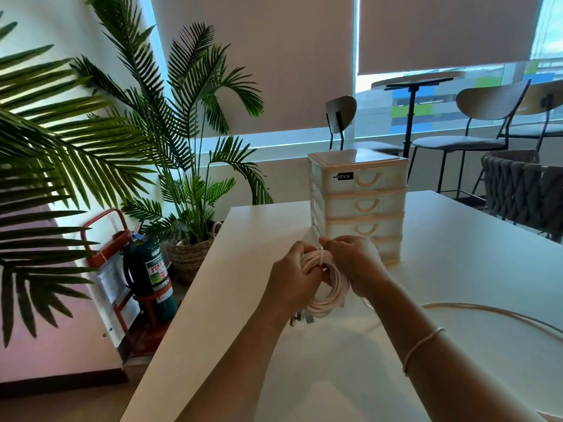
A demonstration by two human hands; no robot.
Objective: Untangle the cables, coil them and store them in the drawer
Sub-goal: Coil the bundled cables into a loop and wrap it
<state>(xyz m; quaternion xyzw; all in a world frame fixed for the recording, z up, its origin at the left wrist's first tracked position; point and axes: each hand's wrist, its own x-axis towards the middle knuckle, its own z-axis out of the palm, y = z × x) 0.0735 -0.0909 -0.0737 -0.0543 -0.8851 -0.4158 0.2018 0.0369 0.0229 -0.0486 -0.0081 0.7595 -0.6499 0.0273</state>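
Cable [327, 284] sits in a round white coil between two hands, just above the surface [457, 269], at about 6 o'clock from the drawer box [359, 205]. The left hand [292, 281] has its fingers curled round the left side of the coil, likely to keep the loops from springing apart. The right hand [355, 260] pinches a thin end of cable that goes over the top of the coil, as if to wrap it and tie the loops shut. The coil is held close in front of the drawers, so I think storing it comes soon. All four drawers look closed.

Some grey plug ends [300, 318] hang under the coil, but they are blurry. A second pinkish cable [487, 313] curves over the surface at 4 o'clock and runs off the right edge. The fingertips of both hands are hidden behind the coil. Inside the drawers I cannot see.
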